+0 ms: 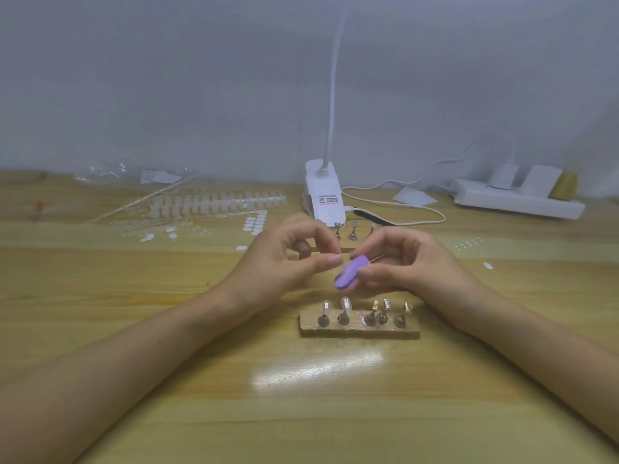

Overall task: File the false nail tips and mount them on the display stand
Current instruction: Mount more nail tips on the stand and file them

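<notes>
My left hand (294, 254) pinches a small clear nail tip (336, 262) between thumb and forefinger; the tip is barely visible. My right hand (398, 262) grips a purple nail file block (350, 274), its end right against the pinched tip. Just below both hands a cork display stand (360, 330) lies on the wooden table. It carries several metal holders, and two on the left bear clear nail tips (345, 304).
A white clip lamp (324, 195) with its cable stands behind my hands. Strips of unfiled nail tips (214, 203) and loose white adhesive tabs (254, 222) lie at the back left. Loose metal holders (351, 231) stand near the lamp. A white power strip (516, 199) sits back right.
</notes>
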